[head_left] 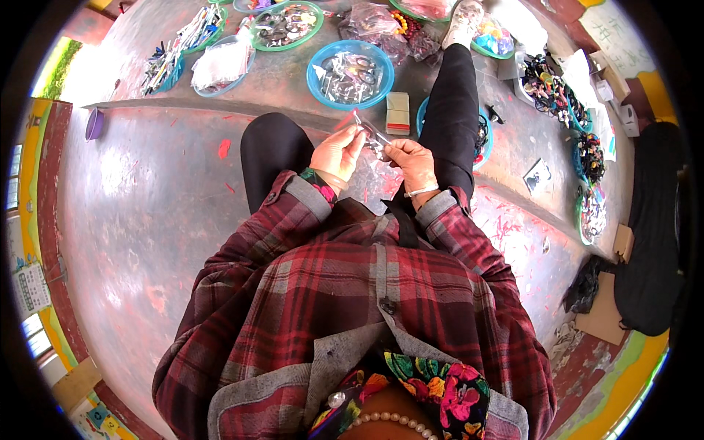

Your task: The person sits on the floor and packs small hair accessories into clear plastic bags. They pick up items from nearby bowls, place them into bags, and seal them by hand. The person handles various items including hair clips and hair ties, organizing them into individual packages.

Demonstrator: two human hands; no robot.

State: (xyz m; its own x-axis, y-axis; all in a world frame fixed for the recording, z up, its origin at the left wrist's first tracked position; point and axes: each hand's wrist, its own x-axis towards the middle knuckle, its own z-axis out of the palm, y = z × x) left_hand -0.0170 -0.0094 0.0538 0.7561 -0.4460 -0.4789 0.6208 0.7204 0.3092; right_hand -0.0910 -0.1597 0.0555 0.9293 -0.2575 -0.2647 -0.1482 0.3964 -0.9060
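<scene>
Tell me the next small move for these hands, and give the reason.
Probably ease the small clear packet open or shut with the right hand, while the left hand steadies it. Both hands pinch it between them above the knees, and its far end points toward the blue bowl.

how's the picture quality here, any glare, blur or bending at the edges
Head view: strong fisheye bending with a black rim; sunlight glares pale off the grey floor; the small clear packet between the left hand and right hand is tiny and slightly soft.
</scene>
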